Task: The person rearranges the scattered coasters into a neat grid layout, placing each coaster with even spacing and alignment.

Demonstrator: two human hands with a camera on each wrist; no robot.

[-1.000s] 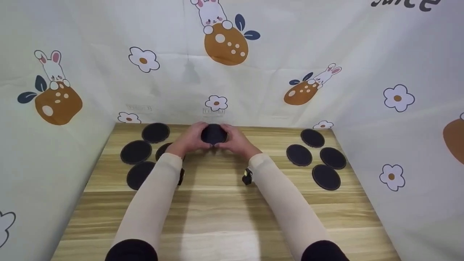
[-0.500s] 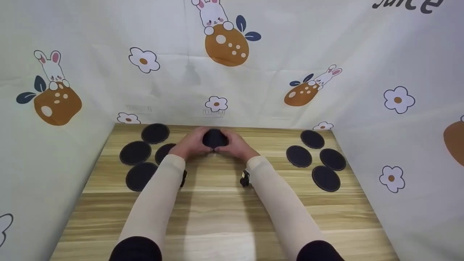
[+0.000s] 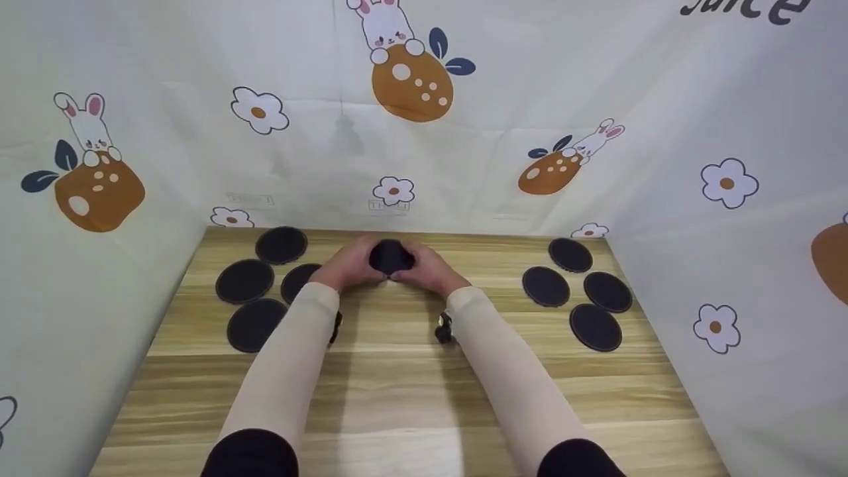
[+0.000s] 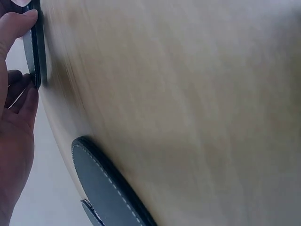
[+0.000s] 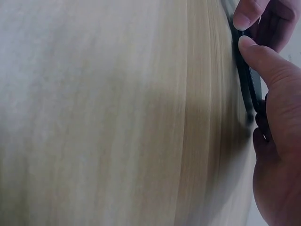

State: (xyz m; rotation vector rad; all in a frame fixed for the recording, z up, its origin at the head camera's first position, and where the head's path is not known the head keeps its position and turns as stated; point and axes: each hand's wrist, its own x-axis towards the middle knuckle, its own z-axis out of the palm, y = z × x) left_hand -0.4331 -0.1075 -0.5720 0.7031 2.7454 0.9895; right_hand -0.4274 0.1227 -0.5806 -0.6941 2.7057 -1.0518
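Both hands hold one round black coaster [image 3: 391, 257] between them at the back middle of the wooden table. My left hand [image 3: 351, 265] grips its left edge and my right hand [image 3: 432, 267] its right edge, thumbs meeting at the near rim. The left wrist view shows the coaster [image 4: 33, 56] edge-on, pinched between thumb and fingers, with pale stitching along its border. A dark band lies just below it on the table side. In the right wrist view, the right thumb presses on the rim of the coaster [image 5: 254, 84], and the left thumb lies right beside it.
Several black coasters [image 3: 244, 281] lie flat at the left of the table, one partly behind the left wrist. Another loose group of coasters [image 3: 546, 286] lies at the right. A printed cloth [image 3: 464, 159] walls the table [image 3: 397, 377] at the back and both sides.
Both hands have drawn the held coaster slightly nearer and lower, away from the back cloth. The coasters on either side stay where they were.
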